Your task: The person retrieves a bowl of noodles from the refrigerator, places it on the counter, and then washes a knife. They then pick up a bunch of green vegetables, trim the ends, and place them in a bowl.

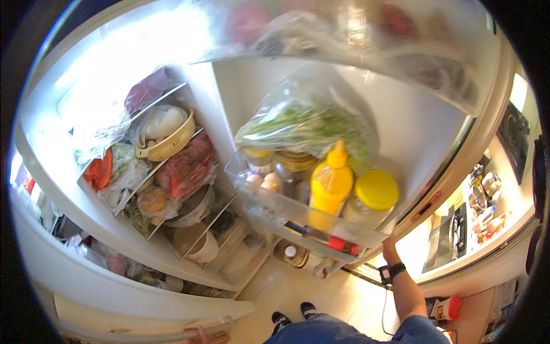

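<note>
My right hand [389, 248] is at the edge of the open right refrigerator door [429, 206], gripping it, its fingers mostly hidden; a dark band with a small device is on the wrist. My left hand [203, 334] is only partly seen and blurred at the bottom, by the open left door [142, 301]. The right door's clear rack [275, 202] holds a yellow squeeze bottle [331, 180], a jar with a yellow lid [377, 189], eggs [270, 182] and a bag of leafy greens [305, 124]. A yellow plastic basket [169, 144] stands on an inner shelf.
Bagged red food [187, 165] and a white tub [197, 245] sit on other shelves. A lower door rack holds a bottle with a white cap [294, 254]. Right of the door, a counter bears a stove [449, 241] and pots. A cable [383, 309] hangs near my right arm.
</note>
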Tool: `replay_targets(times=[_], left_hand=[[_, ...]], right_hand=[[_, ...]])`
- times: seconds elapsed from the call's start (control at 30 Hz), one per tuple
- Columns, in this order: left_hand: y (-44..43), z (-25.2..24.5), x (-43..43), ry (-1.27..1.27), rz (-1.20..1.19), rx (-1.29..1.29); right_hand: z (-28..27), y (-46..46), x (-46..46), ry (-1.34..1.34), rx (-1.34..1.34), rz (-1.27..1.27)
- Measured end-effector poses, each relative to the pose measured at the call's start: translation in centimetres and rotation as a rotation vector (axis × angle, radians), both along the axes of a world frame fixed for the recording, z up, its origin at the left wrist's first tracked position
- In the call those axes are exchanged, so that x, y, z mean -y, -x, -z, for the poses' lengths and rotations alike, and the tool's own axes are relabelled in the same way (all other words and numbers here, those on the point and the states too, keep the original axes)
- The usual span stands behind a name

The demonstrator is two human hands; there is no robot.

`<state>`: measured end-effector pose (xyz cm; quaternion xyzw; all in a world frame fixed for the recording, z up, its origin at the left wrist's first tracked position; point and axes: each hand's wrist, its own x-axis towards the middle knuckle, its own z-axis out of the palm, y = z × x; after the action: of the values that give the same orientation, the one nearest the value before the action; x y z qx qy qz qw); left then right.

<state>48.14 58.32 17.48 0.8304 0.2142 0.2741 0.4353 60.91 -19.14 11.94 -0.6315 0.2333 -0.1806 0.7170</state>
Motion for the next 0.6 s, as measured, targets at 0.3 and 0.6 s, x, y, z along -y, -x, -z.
replay_targets(times=[0.3,0.6], left_hand=[[-3.7,-0.4,-1.5,-0.257,0.099,0.105],[-0.7,1.2,3.3,0.220,0.517,-0.221]], right_hand=[[-9.0,-2.5,-3.5,0.582,0.365,-0.059],[-5.0,7.8,-12.5,-0.340,0.036,-0.488]])
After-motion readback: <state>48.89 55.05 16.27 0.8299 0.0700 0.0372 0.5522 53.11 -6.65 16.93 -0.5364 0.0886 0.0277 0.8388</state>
